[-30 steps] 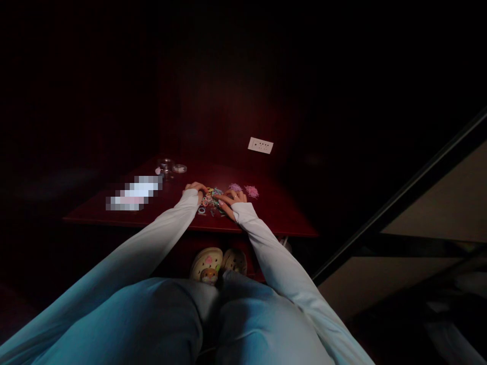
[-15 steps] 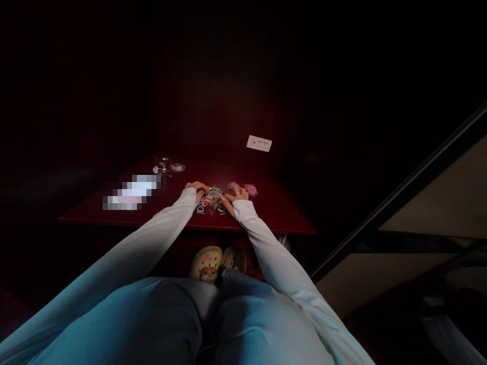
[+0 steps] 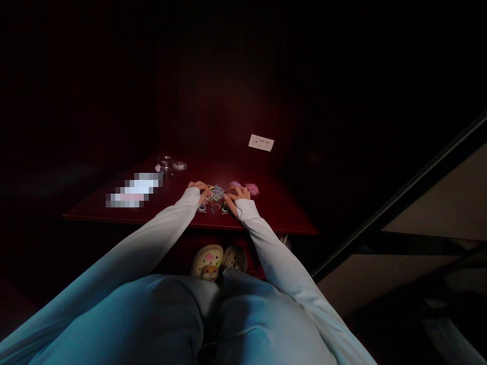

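Note:
A loose pile of small colourful bands (image 3: 216, 192), some ring-shaped like little hair ties, lies on the dark red table (image 3: 281, 215) between my hands. My left hand (image 3: 199, 189) is at the pile's left edge, fingers curled in against the bands. From the right, my right hand (image 3: 238, 194) reaches into the pile with thumb and fingers drawn together. What each hand pinches is too small to make out. Just behind the right hand sit a pink bundle (image 3: 252, 189) and a purple bundle (image 3: 235, 183), both of thin strands or bands.
A phone-like bright rectangle (image 3: 135, 190), blurred out, lies at the table's left. Behind it stand a clear round container (image 3: 166, 163) and a shallow clear dish or lid (image 3: 179, 166). A white wall socket (image 3: 261, 142) is on the back panel. Below the table edge are clogs (image 3: 207, 261).
Both hands stay at the pile, and their fingers have shifted slightly among the bands. The left fingers have come a little closer in. The whole view has shifted slightly.

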`<state>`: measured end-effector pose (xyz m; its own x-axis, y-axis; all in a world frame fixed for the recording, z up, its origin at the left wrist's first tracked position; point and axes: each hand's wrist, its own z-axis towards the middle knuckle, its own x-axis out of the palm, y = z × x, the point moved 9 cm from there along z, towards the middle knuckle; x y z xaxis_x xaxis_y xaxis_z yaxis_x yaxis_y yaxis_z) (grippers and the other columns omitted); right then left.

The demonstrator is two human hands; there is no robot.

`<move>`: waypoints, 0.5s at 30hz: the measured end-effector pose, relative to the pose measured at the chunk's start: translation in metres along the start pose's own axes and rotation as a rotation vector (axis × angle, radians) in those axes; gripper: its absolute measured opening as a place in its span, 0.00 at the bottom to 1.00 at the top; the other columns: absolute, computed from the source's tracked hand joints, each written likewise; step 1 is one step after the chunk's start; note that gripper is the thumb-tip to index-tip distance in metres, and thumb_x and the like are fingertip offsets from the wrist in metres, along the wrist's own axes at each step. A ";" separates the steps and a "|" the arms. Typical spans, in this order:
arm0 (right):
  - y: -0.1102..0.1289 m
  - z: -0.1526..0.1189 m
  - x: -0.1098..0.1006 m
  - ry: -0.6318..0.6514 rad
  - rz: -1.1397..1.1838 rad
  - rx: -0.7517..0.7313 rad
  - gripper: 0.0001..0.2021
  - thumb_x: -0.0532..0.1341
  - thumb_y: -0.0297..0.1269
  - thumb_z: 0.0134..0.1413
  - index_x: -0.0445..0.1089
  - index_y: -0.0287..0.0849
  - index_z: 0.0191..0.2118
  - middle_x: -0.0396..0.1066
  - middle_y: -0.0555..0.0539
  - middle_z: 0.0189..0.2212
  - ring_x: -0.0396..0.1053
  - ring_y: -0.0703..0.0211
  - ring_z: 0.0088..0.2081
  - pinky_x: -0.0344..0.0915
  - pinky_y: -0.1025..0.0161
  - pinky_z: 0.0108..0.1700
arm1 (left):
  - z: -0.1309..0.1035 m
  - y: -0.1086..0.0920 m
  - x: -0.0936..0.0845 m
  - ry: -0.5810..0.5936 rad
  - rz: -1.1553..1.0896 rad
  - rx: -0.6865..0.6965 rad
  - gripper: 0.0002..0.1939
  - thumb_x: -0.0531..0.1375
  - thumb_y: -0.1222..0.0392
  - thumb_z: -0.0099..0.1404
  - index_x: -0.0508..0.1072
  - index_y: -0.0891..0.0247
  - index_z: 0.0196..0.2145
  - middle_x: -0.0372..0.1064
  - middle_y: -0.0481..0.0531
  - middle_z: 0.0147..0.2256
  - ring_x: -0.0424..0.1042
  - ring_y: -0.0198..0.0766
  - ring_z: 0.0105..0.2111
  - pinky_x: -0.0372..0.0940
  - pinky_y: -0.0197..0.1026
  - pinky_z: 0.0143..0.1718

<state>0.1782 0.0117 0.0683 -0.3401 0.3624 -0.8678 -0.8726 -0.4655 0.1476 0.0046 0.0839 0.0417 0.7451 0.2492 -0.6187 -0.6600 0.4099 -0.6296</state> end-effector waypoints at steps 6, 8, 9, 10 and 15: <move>0.003 -0.001 -0.005 -0.029 0.015 -0.023 0.21 0.51 0.49 0.76 0.82 0.49 0.48 0.73 0.44 0.55 0.59 0.49 0.55 0.56 0.53 0.58 | 0.002 -0.003 -0.001 0.009 0.005 0.018 0.10 0.59 0.65 0.60 0.74 0.59 0.22 0.78 0.51 0.37 0.75 0.45 0.44 0.65 0.47 0.54; 0.006 -0.001 -0.007 -0.023 0.007 -0.029 0.21 0.52 0.48 0.76 0.82 0.48 0.50 0.73 0.43 0.55 0.59 0.49 0.55 0.55 0.53 0.58 | 0.002 -0.004 -0.002 0.008 0.020 0.012 0.08 0.59 0.65 0.59 0.74 0.58 0.24 0.78 0.52 0.37 0.74 0.46 0.43 0.66 0.47 0.53; 0.007 -0.001 -0.007 -0.015 0.004 -0.031 0.20 0.53 0.48 0.75 0.81 0.48 0.51 0.73 0.43 0.55 0.59 0.49 0.54 0.55 0.54 0.58 | 0.002 -0.004 -0.001 0.008 0.030 0.009 0.08 0.59 0.65 0.59 0.74 0.58 0.24 0.78 0.52 0.37 0.74 0.47 0.43 0.66 0.47 0.52; 0.009 -0.001 -0.007 -0.005 0.002 -0.035 0.19 0.53 0.48 0.75 0.81 0.49 0.52 0.73 0.43 0.55 0.59 0.49 0.55 0.55 0.54 0.58 | 0.003 -0.004 -0.001 0.007 0.040 0.004 0.07 0.60 0.64 0.59 0.74 0.58 0.24 0.77 0.52 0.37 0.74 0.47 0.43 0.66 0.47 0.51; 0.018 -0.002 -0.003 0.075 -0.008 -0.078 0.17 0.56 0.46 0.74 0.79 0.55 0.58 0.71 0.45 0.58 0.59 0.49 0.57 0.55 0.54 0.59 | 0.003 -0.005 0.000 0.028 0.029 0.015 0.07 0.59 0.65 0.59 0.73 0.58 0.24 0.77 0.52 0.38 0.73 0.47 0.43 0.66 0.48 0.52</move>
<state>0.1641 0.0003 0.0724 -0.3034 0.3066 -0.9022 -0.8442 -0.5256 0.1053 0.0079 0.0843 0.0461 0.7224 0.2366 -0.6497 -0.6796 0.4163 -0.6040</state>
